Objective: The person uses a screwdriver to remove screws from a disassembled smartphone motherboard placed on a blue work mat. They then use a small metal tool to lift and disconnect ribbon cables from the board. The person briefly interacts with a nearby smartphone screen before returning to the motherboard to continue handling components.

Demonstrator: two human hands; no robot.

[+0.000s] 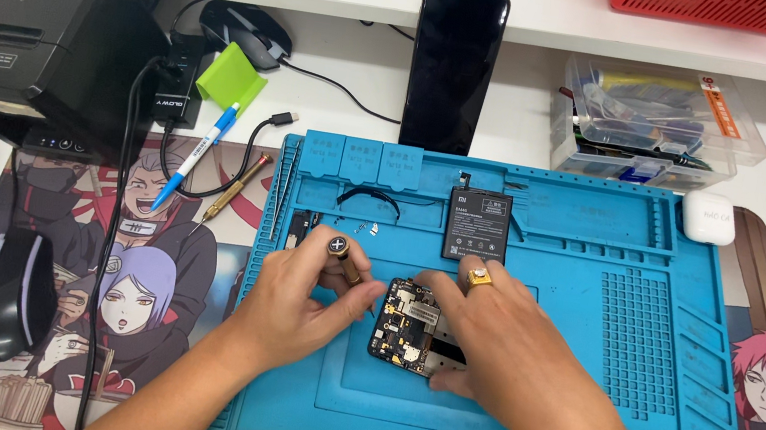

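Black and bare, the opened phone body with its exposed circuit board (409,328) sits flat in the middle recess of the blue silicone repair mat (578,396). I'd call it light but fragile: thin, stiff, with small components and probably delicate ribbon cables, so I'd only grip it by the outer edges, never on the board.

My right hand (496,338), gold ring on one finger, is curled over the phone's right side, with fingertips pinning its top and bottom edges. My left hand (299,304) is closed around a small brass-handled screwdriver (344,258), tip angled down at the phone's left edge.

Just above lies a flat black battery pack (478,225), loose on the mat. Further left, a black mouse (5,290) rests on the cartoon-printed desk pad (146,240).
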